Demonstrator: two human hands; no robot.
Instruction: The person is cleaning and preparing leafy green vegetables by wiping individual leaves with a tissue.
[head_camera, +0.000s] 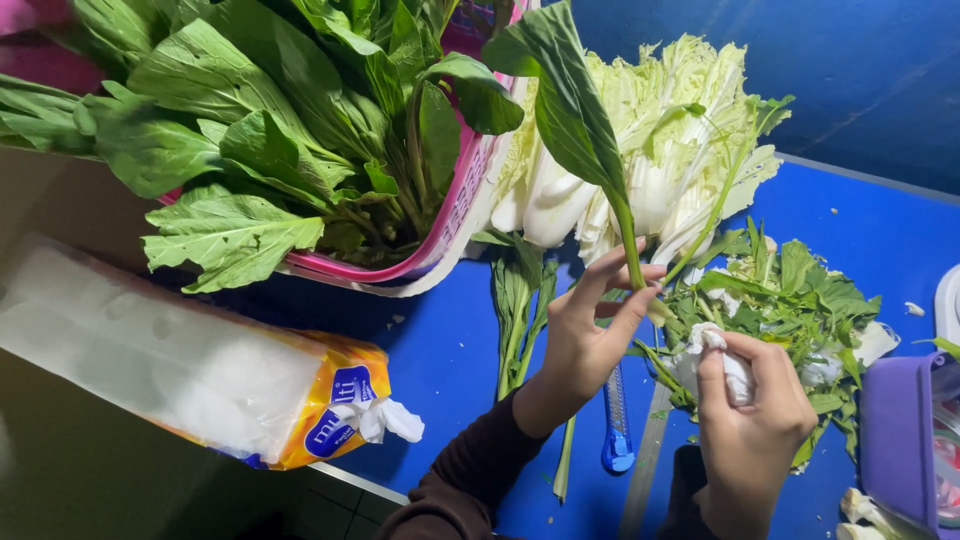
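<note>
Blue counter underneath. Leaf stalk pinched upright in left hand fingers; white tissue clenched in right hand. Yellow-blue tissue pack well left of stalk.

Tissue pack — white, orange-blue end — lower left.

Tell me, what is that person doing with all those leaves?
The left hand holds up a long green leaf by its stalk. The right hand grips a crumpled white tissue just beside it. A pink basket of greens, pale cabbage and leaf scraps lie on the blue table.
</note>
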